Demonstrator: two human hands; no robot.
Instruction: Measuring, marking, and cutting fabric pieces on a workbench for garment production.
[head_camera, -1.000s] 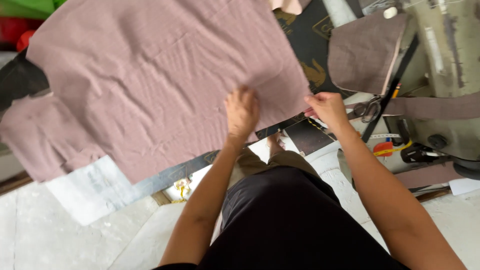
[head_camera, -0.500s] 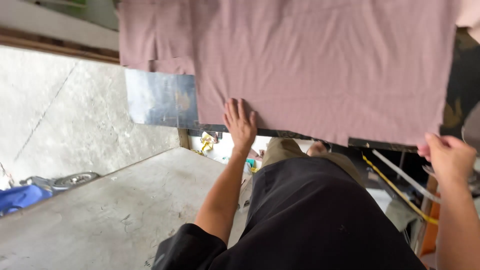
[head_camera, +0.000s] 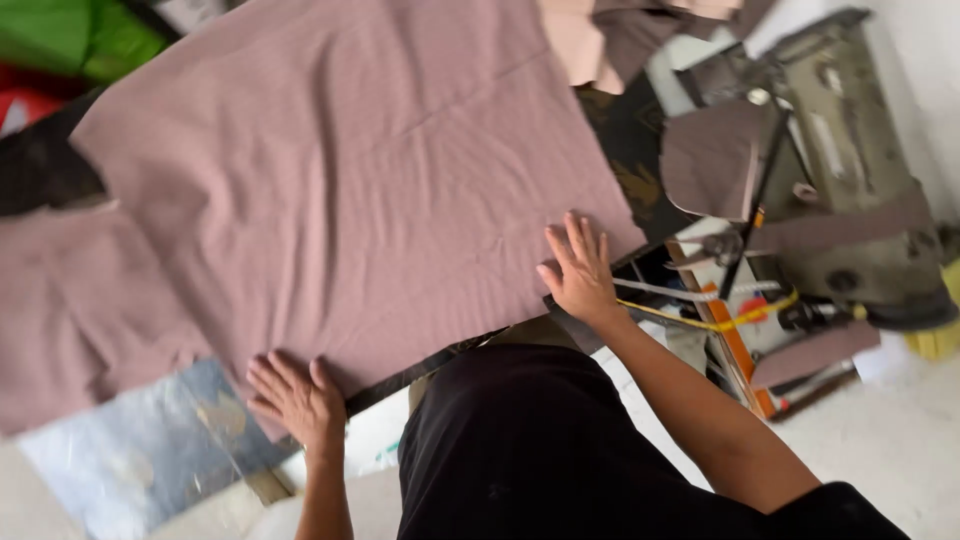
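Both hands shifted along near hem — left hand (head_camera: 293, 397) flat, open at near-left corner, right hand (head_camera: 578, 272) spread at near-right edge of mauve fabric panel (head_camera: 350, 190) on table; best smoothed outward, even pressure.

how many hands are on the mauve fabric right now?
2. The left hand lies flat on the near left corner of the mauve fabric; the right hand lies flat at its near right edge. No other hands in view.
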